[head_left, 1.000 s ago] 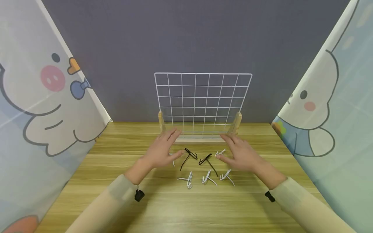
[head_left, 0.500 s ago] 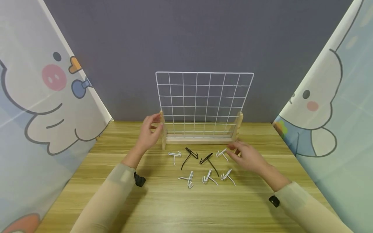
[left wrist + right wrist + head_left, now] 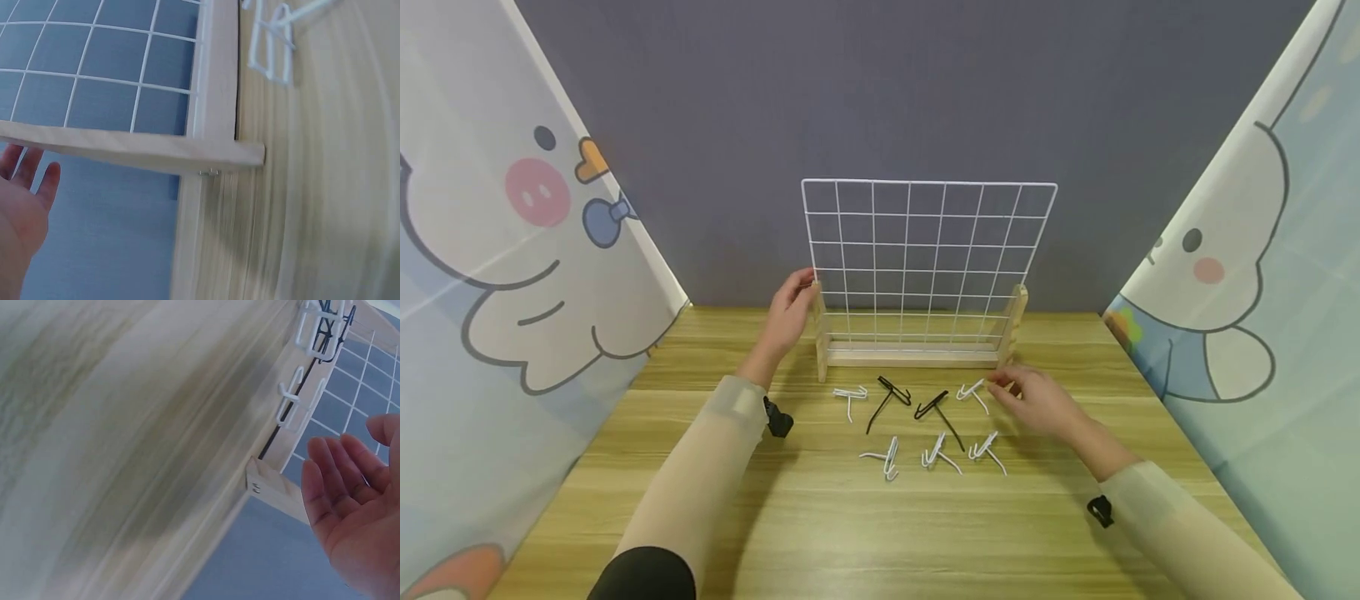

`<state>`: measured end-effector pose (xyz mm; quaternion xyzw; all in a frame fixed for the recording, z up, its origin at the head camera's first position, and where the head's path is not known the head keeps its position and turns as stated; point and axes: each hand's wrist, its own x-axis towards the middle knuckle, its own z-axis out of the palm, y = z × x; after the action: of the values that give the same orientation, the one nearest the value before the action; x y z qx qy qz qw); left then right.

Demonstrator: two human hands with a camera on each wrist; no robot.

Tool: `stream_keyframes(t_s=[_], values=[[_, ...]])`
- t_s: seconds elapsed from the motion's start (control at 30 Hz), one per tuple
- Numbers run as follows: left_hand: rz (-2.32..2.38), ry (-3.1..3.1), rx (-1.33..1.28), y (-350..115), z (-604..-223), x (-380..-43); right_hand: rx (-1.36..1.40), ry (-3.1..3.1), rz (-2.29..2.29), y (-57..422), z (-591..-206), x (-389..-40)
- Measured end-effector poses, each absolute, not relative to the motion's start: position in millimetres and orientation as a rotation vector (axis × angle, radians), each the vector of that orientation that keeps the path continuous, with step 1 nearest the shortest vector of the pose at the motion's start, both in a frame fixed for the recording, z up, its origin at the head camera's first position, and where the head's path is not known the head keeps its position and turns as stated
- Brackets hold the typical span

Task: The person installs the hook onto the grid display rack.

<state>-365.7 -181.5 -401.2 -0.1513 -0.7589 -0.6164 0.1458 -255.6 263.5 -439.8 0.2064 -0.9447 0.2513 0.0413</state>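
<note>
A white wire grid panel [image 3: 925,242] stands upright in a light wooden base [image 3: 913,358]. At its left wooden post [image 3: 821,337] is my left hand [image 3: 786,317], its fingertips by the post's upper end; in the left wrist view those fingers [image 3: 28,170] reach the outer side of the wood, and the thumb is hidden. My right hand [image 3: 1037,402] hovers with loosely bent fingers beside a white hook [image 3: 972,393] at the right end of the back row. Nothing shows between its fingers [image 3: 340,481] in the right wrist view.
Two black hooks [image 3: 889,400] lie in front of the base, next to a white hook [image 3: 850,396]. More white hooks [image 3: 940,454] lie nearer on the wooden table [image 3: 880,542]. A grey panel [image 3: 925,92] rises behind, with printed cloths [image 3: 512,292] at both sides.
My left hand has moved from in front of the grid left and up to the left post. The right hand has drawn back slightly to the right, its fingers bending more.
</note>
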Motion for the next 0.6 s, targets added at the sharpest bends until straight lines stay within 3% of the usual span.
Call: stream_keyframes(t_s=[0.6], values=[[-2.01, -2.038, -0.399, -163.5, -410.0, -383.9, 0.565, -3.051, 1.144, 269.5, -458.4, -284.0]])
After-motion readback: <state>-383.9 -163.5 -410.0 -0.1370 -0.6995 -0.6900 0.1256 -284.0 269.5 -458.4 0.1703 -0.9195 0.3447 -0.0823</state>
